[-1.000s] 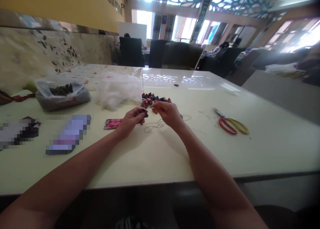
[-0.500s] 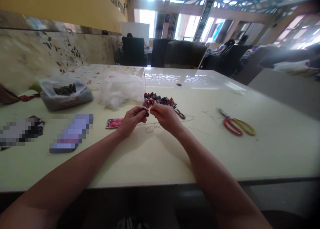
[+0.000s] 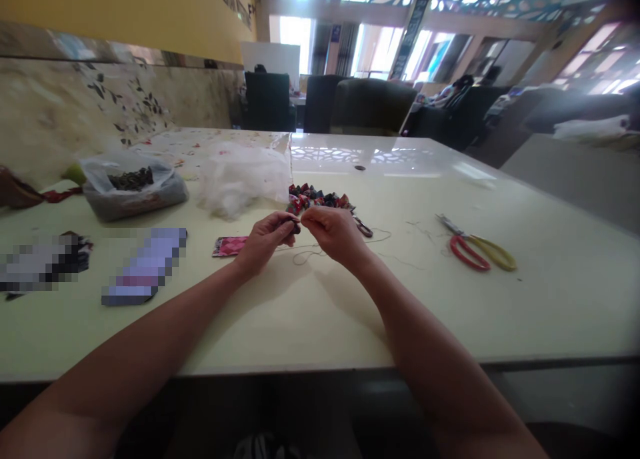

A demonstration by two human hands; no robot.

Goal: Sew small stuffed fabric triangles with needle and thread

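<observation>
My left hand (image 3: 271, 237) is closed on a small dark piece of fabric (image 3: 297, 228), mostly hidden by the fingers. Close beside it, my right hand (image 3: 330, 229) is pinched at the fabric's edge; whatever is between its fingertips is too small to make out. A thin thread (image 3: 306, 255) lies looped on the table below both hands. Behind them sits a cluster of small patterned fabric pieces (image 3: 320, 197) in red, green and dark colours. A pink patterned cloth piece (image 3: 231, 246) lies left of my left hand, and small dark-handled scissors (image 3: 363, 227) lie partly behind my right hand.
Large scissors (image 3: 479, 249) with red and yellow handles lie at the right of the white table (image 3: 320, 332). White stuffing (image 3: 233, 175) and a plastic bag (image 3: 135, 199) of dried dark bits stand at the back left. Two blurred-out items lie at left, one a flat bluish object (image 3: 145, 269).
My right fingertips have shifted very slightly at the fabric. Both hands stay close together in the same place, and the view has moved a little.
</observation>
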